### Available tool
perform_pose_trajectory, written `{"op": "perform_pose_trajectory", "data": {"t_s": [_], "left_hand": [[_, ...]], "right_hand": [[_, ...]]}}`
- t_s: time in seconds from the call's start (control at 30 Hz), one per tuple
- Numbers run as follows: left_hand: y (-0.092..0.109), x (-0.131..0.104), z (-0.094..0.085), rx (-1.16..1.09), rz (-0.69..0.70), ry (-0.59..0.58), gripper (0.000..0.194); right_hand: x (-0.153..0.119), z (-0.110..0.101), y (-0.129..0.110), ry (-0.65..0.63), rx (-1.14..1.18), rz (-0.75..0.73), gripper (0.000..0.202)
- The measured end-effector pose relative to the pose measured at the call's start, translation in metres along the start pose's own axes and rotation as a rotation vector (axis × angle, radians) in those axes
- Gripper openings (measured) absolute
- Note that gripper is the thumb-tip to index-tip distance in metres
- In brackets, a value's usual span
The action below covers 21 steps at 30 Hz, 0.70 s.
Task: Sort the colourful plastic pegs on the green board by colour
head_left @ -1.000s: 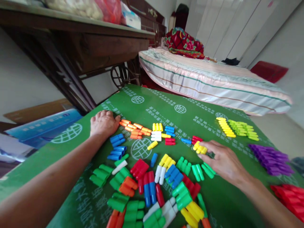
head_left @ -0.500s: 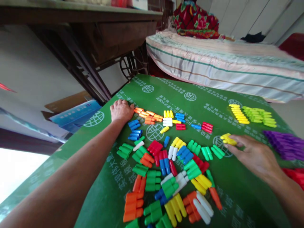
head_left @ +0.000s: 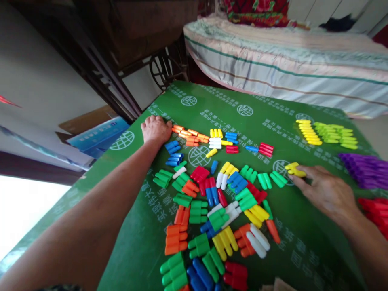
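Observation:
My right hand point(head_left: 325, 188) pinches a yellow bullet-shaped plastic building block point(head_left: 294, 169) between thumb and fingers, just right of two green blocks point(head_left: 271, 180). On the far left of the green table point(head_left: 130, 238), my left hand point(head_left: 156, 130) rests with fingers curled under, its thumb side against the end of a line of orange blocks point(head_left: 190, 135). What those fingers hold, if anything, is hidden. Several blue blocks point(head_left: 174, 153) lie just below this hand. A mixed heap of green, red, white, yellow and blue blocks point(head_left: 218, 218) spreads between my arms.
Sorted groups lie at the right: yellow blocks point(head_left: 309, 132), lime blocks point(head_left: 336, 134), purple blocks point(head_left: 363, 169) and red blocks point(head_left: 376, 212). A bed point(head_left: 273, 68) stands beyond the table. Dark wooden furniture point(head_left: 145, 32) and a blue box point(head_left: 100, 135) are at the left.
The view has tipped downward, so more blocks show at the bottom edge. The yellow block stays pinched in my right hand, and my left hand keeps its place by the orange blocks.

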State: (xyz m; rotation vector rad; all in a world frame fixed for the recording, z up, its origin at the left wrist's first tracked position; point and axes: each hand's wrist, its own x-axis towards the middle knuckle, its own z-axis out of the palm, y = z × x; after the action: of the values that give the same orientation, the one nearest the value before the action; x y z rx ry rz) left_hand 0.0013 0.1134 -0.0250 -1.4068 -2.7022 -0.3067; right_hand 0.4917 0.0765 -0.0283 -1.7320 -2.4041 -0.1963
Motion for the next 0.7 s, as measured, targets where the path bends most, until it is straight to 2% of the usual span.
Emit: {"op": "perform_pose_trajectory", "data": {"t_s": [0.43,0.7], "left_hand": [[-0.002,0.004,-0.012,0.011,0.037,-0.053,0.068],[-0.004,0.010,-0.013,0.024,0.020,-0.068,0.069]], "right_hand": [[0.004,-0.005,-0.015,-0.051,-0.027,0.009,0.032],[0.007,-0.005,-0.020,-0.065,-0.023,0.029,0.027]]}}
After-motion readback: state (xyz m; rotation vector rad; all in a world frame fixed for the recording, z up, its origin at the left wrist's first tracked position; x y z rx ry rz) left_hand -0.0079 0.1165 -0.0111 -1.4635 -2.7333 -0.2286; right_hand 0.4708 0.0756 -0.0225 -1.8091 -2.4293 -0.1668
